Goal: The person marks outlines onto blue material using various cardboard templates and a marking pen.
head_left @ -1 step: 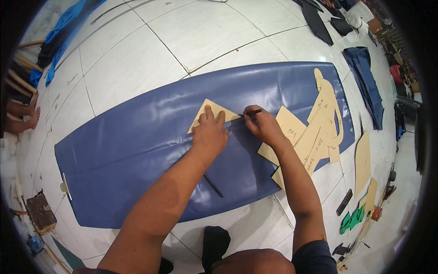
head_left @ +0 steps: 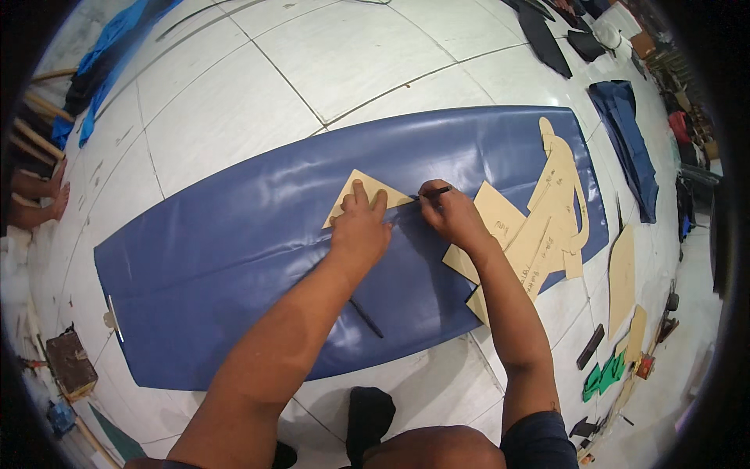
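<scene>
At the bottom edge of the frame sit the person's knee (head_left: 437, 447) and a dark foot (head_left: 369, 414) on the white tiled floor (head_left: 234, 117). Just above them lies 1 long blue sheet of leatherette (head_left: 234, 258), reaching from the lower left to the upper right of the frame, with bare floor all around its edges. A thin dark stick (head_left: 366, 318) lies on the sheet near the lower middle. In the centre, the left hand (head_left: 361, 227) presses flat, fingers spread, on 1 triangular cardboard pattern (head_left: 367, 194). The right hand (head_left: 449, 215), just right of it, grips a dark pen (head_left: 432, 191) with its tip touching the pattern's right edge. To the right lie about 3 overlapping cardboard pieces (head_left: 539, 234) on the sheet, and 2 more (head_left: 623, 277) on the floor beyond its right edge. In the upper right lies 1 folded blue cloth (head_left: 625, 133). At the left edge of the frame, 2 feet of another person (head_left: 39, 199) rest on the floor.
</scene>
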Available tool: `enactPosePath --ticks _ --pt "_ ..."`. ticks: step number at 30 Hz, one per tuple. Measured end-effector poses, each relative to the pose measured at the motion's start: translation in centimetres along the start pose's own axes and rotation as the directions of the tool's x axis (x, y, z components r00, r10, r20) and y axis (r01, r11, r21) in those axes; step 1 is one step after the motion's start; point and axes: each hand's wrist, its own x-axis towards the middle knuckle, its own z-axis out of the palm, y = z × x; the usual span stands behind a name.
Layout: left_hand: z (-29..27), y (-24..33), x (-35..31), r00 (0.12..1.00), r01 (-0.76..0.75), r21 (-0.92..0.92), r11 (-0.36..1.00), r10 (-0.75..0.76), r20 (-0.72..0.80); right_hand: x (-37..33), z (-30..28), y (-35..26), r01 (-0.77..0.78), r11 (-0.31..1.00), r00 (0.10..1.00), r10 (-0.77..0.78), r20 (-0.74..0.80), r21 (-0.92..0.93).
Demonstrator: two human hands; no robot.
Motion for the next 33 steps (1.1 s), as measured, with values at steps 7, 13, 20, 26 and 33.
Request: enactPosePath --ticks 7,13,20,26,33 --pt "-0.1 -0.1 -0.1 1.0 -0.024 0.023 0.999 0.023 0.017 1.1 0.1 0.0 0.096 0.995 0.995 -0.096 -0.006 -0.026" --pt "-0.5 -0.1 -0.1 1.0 -0.027 0.026 0.999 0.026 0.014 1.4 0.5 -0.7 -0.033 0.989 0.994 0.047 -0.097 0.145" --pt "0.2 -0.1 -0.2 1.0 -0.021 0.011 1.0 0.021 -0.02 0.7 0.6 -0.1 0.027 0.996 0.995 -0.019 -0.096 0.083" --pt "-0.2 0.1 -0.1 1.0 -0.01 -0.02 1.0 0.009 -0.012 1.4 1.1 0.1 0.133 0.991 0.989 -0.134 -0.064 -0.022" --pt "0.7 -0.4 0.3 1.0 -0.004 0.047 0.999 0.003 0.016 6.9 5.0 -2.2 0.231 0.973 0.973 -0.231 -0.003 0.023"
